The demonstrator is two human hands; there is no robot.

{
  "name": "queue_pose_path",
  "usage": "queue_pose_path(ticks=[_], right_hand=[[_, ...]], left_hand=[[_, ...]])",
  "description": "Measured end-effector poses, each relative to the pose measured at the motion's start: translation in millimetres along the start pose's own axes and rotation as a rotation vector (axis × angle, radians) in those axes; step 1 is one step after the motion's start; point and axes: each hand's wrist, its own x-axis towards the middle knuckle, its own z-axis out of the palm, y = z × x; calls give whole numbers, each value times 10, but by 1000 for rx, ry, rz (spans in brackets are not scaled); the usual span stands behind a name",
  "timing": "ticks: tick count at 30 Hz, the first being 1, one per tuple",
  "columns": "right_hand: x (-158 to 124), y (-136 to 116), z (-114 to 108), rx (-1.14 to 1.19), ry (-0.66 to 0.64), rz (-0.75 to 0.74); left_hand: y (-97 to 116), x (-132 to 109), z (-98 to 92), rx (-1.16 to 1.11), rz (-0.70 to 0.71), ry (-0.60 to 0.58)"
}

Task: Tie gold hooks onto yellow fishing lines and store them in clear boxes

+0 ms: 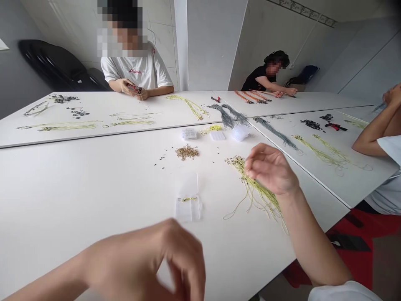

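Two hands are raised, the right hand (271, 169) half-open and empty above yellow-green cords (263, 198) laid far-left to near-right, the left hand (150, 259) too blurred to judge.

**Blur, cut-offs and small parts**

The left hand (156, 259) is blurred, so nothing held in it can be made out, and its forearm (53, 276) is cut off by the bottom edge. Part of the yellow cords (260, 196) is hidden by the right hand (269, 169). The black bits (163, 161) are too small to identify, as is whatever the far co-worker's hands (133, 88) hold.
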Motion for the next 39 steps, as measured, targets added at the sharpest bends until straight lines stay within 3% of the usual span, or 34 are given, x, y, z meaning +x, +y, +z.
queue_pose_path(ticks=[1, 2, 6, 9, 18, 23, 27, 30, 33, 39], right_hand=[[-15, 17, 100, -34, -25, 55], [-29, 37, 190, -81, -46, 119], [-82, 104, 421, -197, -62, 246], [-109, 131, 480, -230, -89, 283], [-61, 130, 414, -214, -126, 291], [20, 56, 75, -390, -109, 285], [106, 139, -310, -593, -10, 306], [153, 263, -522, -613, -129, 435], [175, 352, -627, -651, -147, 471], [171, 313, -713, -863, -95, 377]], left_hand=[[14, 93, -79, -2, -71, -32], [13, 180, -150, 19, -134, 30], [-67, 426, -312, 282, -127, 538], [-109, 525, -339, 424, -88, 718], [-247, 755, -375, 725, 94, 686], [-172, 760, -476, 744, 191, 864], [-118, 710, -566, 666, 150, 932], [-129, 691, -594, 621, 124, 946], [-148, 688, -601, 605, 104, 956], [-212, 698, -628, 644, 66, 914]])
